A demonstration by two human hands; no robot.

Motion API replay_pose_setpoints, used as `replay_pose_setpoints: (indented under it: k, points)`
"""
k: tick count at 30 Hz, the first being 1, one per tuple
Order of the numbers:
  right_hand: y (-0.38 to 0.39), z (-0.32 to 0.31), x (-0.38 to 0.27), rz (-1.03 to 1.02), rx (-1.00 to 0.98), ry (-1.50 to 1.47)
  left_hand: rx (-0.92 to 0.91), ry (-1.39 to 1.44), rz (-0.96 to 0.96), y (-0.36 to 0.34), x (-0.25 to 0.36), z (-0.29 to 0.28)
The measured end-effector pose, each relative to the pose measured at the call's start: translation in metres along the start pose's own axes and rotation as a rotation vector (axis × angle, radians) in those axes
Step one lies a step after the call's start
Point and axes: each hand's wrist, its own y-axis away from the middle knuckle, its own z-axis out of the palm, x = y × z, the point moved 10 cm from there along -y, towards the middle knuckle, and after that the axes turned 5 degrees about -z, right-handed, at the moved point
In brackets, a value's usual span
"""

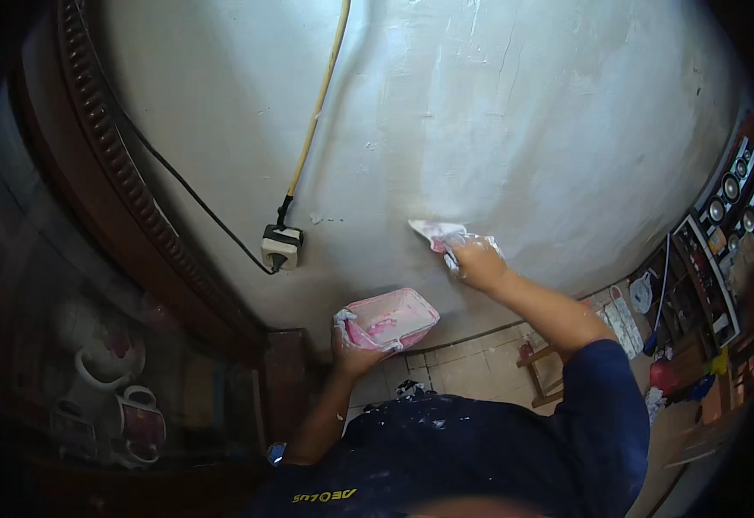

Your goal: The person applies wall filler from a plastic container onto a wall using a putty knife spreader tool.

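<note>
My right hand [482, 262] is closed around a putty knife [435, 230] whose blade lies against the pale wall [463, 147]. White paste smears the fingers and the blade. Lower and to the left, my left hand [358, 349] grips the near left corner of a pink rectangular plastic tub [407, 317]. White and pink paste coats the tub's inside, and more sticks to the left fingers. The tub is held a little away from the wall, below the putty knife.
A socket block [282, 248] hangs by the wall on a yellow cable [318, 112], with a black cord [170, 168] plugged in. A dark wooden cabinet [126, 198] with glass stands left. Right are a small wooden stool [539, 377], a cluttered shelf [696, 285] and speakers [731, 187].
</note>
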Motion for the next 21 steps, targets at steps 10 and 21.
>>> replay_pose_setpoints:
  k: [10, 21]
  points:
    - [0.113, 0.119, 0.034, 0.837, 0.709, -2.069, -0.046, 0.262, 0.245, -0.018, -0.006, 0.018]
    - [0.149, 0.111, 0.094, 0.808, 0.738, -1.488, -0.091, 0.281, 0.381, -0.048, 0.039, 0.071]
